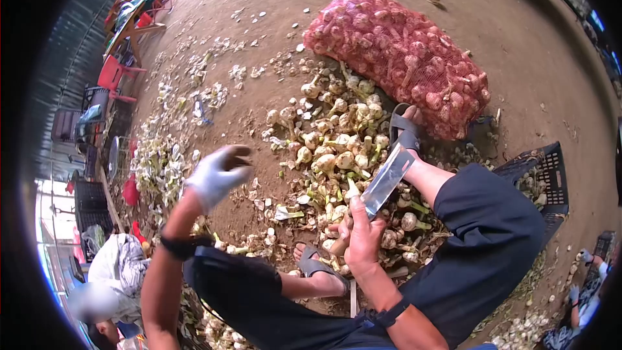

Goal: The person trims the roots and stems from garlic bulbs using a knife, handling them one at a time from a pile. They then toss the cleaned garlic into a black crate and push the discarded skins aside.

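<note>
A broad-bladed knife [387, 185] is gripped in the right hand [366, 240] at the centre of the frame, its blade angled over loose garlic bulbs [337, 155]; the gloved left hand [217, 178] is held well apart at centre left, fingers parted, with nothing seen in it. Many bulbs in the heap are seen with stalks attached, so much of it is judged untrimmed, though discarded skins [162, 162] are strewn across the left. Garlic is also partly seen in a black crate [557, 181] at right. Beyond the heap, at upper centre, a red net sack [402, 58] is packed with bulbs; whether they are trimmed cannot be told.
</note>
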Available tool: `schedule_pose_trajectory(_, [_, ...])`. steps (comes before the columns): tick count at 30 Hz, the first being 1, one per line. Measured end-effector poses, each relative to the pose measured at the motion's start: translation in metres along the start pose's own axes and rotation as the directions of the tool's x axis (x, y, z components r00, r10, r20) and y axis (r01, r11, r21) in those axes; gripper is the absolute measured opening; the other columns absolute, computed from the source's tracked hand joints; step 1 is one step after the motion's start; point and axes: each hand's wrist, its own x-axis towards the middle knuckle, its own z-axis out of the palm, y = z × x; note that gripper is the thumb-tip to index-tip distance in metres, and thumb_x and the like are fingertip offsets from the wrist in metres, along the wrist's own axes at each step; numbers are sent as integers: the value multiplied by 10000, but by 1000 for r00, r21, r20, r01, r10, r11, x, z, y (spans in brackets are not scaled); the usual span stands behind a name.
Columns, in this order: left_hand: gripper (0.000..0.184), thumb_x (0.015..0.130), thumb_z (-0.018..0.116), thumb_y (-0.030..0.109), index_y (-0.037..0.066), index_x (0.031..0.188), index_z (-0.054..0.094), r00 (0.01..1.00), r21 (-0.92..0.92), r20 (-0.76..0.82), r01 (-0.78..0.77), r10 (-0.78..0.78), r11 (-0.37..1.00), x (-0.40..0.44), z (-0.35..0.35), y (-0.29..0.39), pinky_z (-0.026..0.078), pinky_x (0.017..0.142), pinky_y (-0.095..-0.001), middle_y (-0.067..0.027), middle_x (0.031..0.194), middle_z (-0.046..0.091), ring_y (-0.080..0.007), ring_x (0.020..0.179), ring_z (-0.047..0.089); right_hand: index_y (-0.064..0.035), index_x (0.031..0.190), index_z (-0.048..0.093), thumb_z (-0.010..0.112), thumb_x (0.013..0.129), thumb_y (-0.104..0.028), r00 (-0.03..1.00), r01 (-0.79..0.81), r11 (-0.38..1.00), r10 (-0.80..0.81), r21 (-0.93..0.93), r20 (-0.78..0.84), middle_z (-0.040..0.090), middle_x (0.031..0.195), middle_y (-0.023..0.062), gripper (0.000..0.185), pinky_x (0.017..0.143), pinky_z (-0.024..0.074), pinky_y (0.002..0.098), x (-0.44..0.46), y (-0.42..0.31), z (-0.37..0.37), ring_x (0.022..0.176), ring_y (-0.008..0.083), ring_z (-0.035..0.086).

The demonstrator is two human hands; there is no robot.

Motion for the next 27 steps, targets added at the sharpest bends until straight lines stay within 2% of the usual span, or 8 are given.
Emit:
schedule_pose_trajectory(5, [847, 819, 748, 446, 27, 1475, 414, 985, 430, 49, 128, -165, 894, 123, 143, -66, 485, 1030, -376, -237, 1328, 614, -344, 1187, 629, -67, 838, 558, 633, 995, -219, 999, -27, 999, 28, 23, -37, 481, 583, -29, 231, 521, 561, 327, 4, -2, 0, 420, 75, 428])
schedule_pose_trajectory(13, [843, 709, 820, 392, 68, 1386, 437, 896, 352, -354, 393, -267, 849, 174, 267, -112, 523, 956, -442, -234, 1262, 624, -383, 1139, 632, -76, 799, 556, 614, 1009, -218, 997, -73, 997, 73, 8, -15, 482, 560, -28, 260, 538, 568, 315, 3, -11, -5, 437, 60, 437])
schedule_pose_trajectory(15, [822, 694, 825, 366, 69, 1367, 459, 904, 227, -349, 337, -246, 914, 181, 265, -134, 529, 940, -435, -217, 1209, 657, -368, 1110, 650, -77, 797, 556, 614, 1009, -218, 996, -81, 996, 82, 27, -23, 483, 557, -28, 262, 537, 568, 315, 3, -14, -7, 436, 59, 437])
schedule_pose_trajectory(17, [645, 720, 758, 93, 80, 1315, 508, 913, -150, -353, 160, -204, 976, 180, 257, -150, 546, 873, -349, -132, 1133, 684, -249, 987, 677, -76, 794, 557, 615, 1009, -220, 999, -48, 998, 49, 30, -24, 485, 561, -28, 264, 537, 567, 314, 4, -15, -6, 436, 60, 438])
schedule_pose_trajectory(19, [629, 726, 667, -36, 119, 1316, 515, 930, -483, -360, -119, -73, 867, 170, 239, -135, 561, 817, -316, -93, 1139, 657, -225, 938, 665, -69, 802, 565, 616, 1008, -222, 1000, -27, 999, 27, 38, -16, 491, 570, -28, 262, 529, 563, 305, 4, -16, -7, 438, 60, 444])
schedule_pose_trajectory(21, [703, 724, 565, -93, 157, 1373, 464, 979, -721, -198, -107, -55, 685, 146, 210, -103, 600, 725, -326, -89, 1179, 616, -214, 947, 656, -63, 809, 570, 616, 1008, -219, 1000, 4, 999, -3, -52, 18, 494, 578, -29, 257, 516, 558, 299, 4, -15, -10, 447, 59, 458])
schedule_pose_trajectory(25, [765, 703, 493, -124, 160, 1411, 430, 980, -729, -148, -198, 131, 655, 82, 150, -34, 592, 758, -312, -89, 1216, 604, -206, 970, 659, -22, 829, 588, 668, 973, -199, 963, 268, 914, -247, -306, 106, 508, 587, -39, 242, 504, 505, 296, 5, -17, -9, 479, 69, 492])
schedule_pose_trajectory(27, [787, 690, 473, -123, 149, 1427, 421, 958, -780, -218, -287, 188, 556, 35, 136, -9, 584, 785, -302, -83, 1237, 595, -203, 1012, 656, -19, 854, 598, 713, 916, -163, 873, 487, 651, -391, -582, 292, 553, 614, 40, 194, 523, 436, 376, 2, -30, -14, 532, 159, 579])
